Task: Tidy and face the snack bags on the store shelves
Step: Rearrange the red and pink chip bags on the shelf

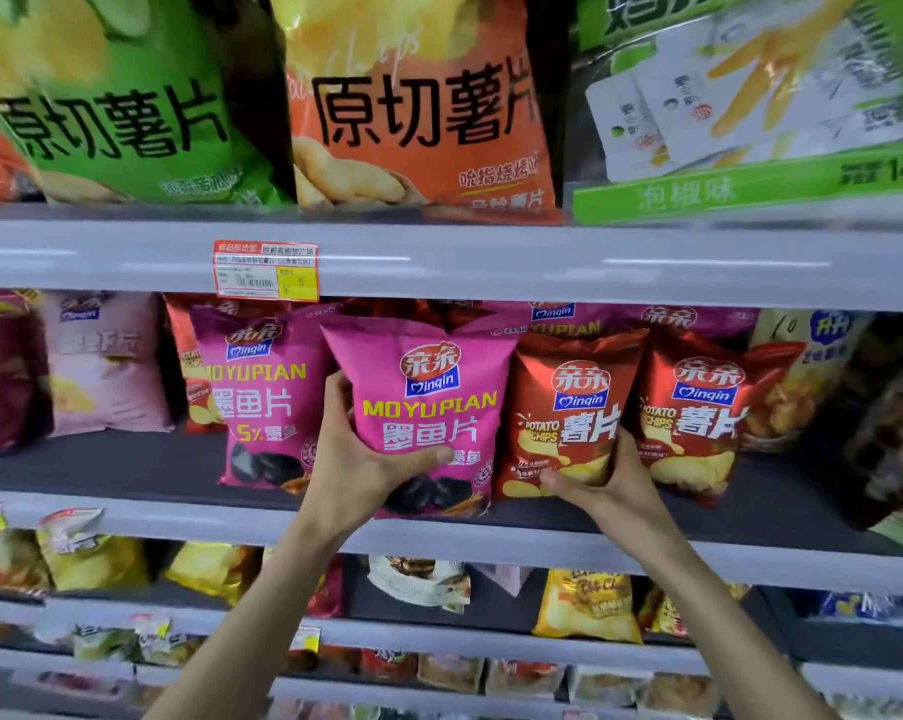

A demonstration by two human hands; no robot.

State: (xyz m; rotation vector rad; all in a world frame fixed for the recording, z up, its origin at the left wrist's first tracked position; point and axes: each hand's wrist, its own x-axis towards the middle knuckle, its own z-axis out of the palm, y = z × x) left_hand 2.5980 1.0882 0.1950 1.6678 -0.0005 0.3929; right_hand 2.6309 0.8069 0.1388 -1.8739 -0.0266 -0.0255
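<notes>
Both hands were clamped on bags, well apart from each other. The left hand gripped the pink squid-chip bag by its lower left edge, thumb laid across the front. The right hand pinched the red potato-chip bag at its lower right corner, thumb on the front and fingers tucked behind. The two bags stood touching side by side at the front of the middle shelf, faces outward. The pink one sat forward of a second pink bag, with its base over the shelf lip. Another red bag leaned just beside the right hand. The likeliest slip looked to be the pink bag tipping off the lip if let go too far forward. A sideways nudge could also knock the leaning neighbours over, and a hard squeeze might crush the chips.
</notes>
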